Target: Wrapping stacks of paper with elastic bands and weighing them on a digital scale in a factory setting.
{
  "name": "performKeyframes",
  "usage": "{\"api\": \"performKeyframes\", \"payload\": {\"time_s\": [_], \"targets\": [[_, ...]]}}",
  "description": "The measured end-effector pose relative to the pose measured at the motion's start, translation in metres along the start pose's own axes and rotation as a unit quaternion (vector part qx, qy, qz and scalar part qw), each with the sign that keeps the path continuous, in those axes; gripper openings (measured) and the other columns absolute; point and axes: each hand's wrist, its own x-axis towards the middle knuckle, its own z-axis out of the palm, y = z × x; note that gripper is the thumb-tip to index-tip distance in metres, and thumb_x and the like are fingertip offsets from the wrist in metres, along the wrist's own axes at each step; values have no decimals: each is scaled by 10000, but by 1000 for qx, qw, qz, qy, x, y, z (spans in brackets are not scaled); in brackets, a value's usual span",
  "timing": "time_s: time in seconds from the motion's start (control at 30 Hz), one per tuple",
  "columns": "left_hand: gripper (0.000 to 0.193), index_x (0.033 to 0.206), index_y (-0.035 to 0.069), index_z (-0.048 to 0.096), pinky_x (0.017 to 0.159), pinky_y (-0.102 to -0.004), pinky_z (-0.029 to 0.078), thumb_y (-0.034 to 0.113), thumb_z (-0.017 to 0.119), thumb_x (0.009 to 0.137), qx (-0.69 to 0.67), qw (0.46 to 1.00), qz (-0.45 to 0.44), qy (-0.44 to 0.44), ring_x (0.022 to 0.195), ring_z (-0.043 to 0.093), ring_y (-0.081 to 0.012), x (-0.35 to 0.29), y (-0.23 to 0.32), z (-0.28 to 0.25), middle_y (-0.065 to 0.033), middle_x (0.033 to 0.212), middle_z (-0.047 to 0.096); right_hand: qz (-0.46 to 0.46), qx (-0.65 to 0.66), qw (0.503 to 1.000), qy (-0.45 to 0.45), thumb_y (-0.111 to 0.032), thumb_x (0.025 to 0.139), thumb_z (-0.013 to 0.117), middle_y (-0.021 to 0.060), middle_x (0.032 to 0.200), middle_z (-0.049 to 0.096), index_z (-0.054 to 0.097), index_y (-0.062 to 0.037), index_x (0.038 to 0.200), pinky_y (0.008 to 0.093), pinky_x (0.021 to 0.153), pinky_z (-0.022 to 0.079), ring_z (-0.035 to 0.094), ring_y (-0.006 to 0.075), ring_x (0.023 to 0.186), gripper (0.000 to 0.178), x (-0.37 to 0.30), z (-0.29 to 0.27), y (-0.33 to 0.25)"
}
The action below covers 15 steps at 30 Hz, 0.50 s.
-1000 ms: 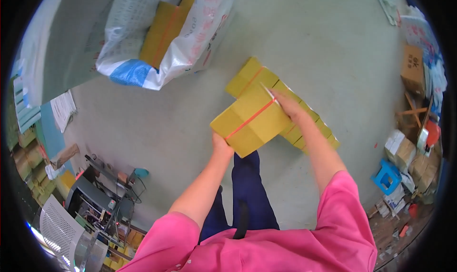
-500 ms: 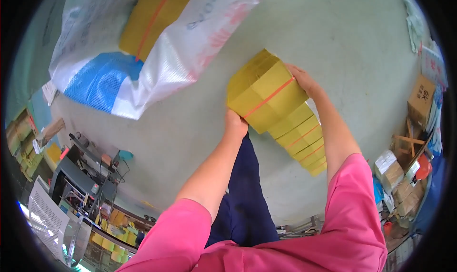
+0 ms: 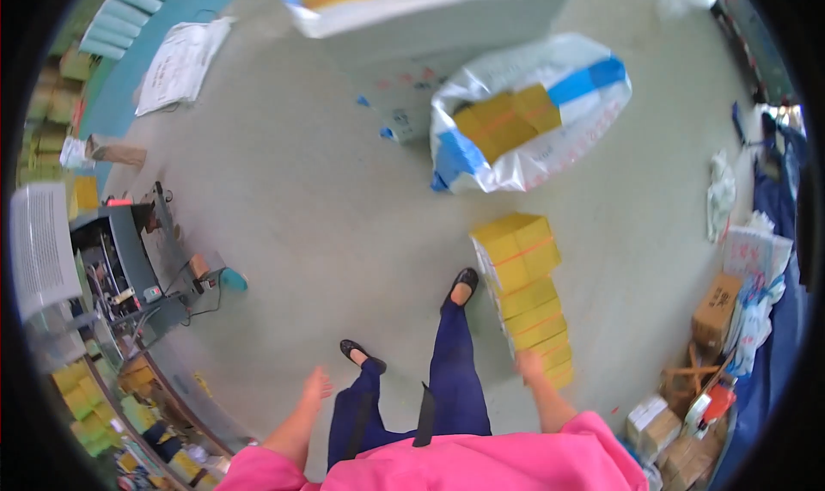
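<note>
My left hand (image 3: pixel 316 384) hangs in front of my left thigh, fingers apart and holding nothing. My right hand (image 3: pixel 530 366) is lower right of centre, overlapping the near part of a row of yellow strapped bundles (image 3: pixel 531 300); whether it touches them cannot be told, and its fingers are blurred. At the row's far end is a larger-looking yellow bundle (image 3: pixel 518 252) with an orange-red strap. Beyond it stands an open white woven sack (image 3: pixel 577 147) with blue patches, holding yellow packs (image 3: pixel 509 120).
Another white sack (image 3: pixel 430 40) with yellow contents stands at the top. Left are a grey machine (image 3: pixel 120 259) with cables and a flat white sack (image 3: pixel 183 65). Cartons (image 3: pixel 716 312) and wrapped parcels line the right side. My shoes (image 3: pixel 462 286) are beside the bundle row.
Both hands have come off the strapped yellow bundle and drawn back toward my body. The view has shifted, now showing both sacks and more of the floor.
</note>
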Motion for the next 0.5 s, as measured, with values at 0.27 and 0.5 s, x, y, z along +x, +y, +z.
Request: {"api": "performKeyframes", "payload": {"time_s": [0.27, 0.5], "targets": [[556, 1319, 78, 488, 824, -391, 503, 467, 530, 923, -79, 975, 182, -102, 1009, 604, -232, -19, -38, -140, -117, 1184, 601, -67, 163, 980, 89, -332, 859, 449, 211, 1015, 660, 696, -52, 930, 478, 887, 457, 607, 414, 976, 380, -95, 62, -281], [518, 1277, 77, 558, 850, -349, 482, 468, 488, 945, -136, 919, 365, -51, 971, 604, -165, -57, -131, -298, -80, 1180, 622, -125, 254, 923, -262, -261, 914, 569, 241, 1046, 633, 537, 67, 1201, 445, 693, 560, 657, 351, 837, 437, -148, 34, -539]]}}
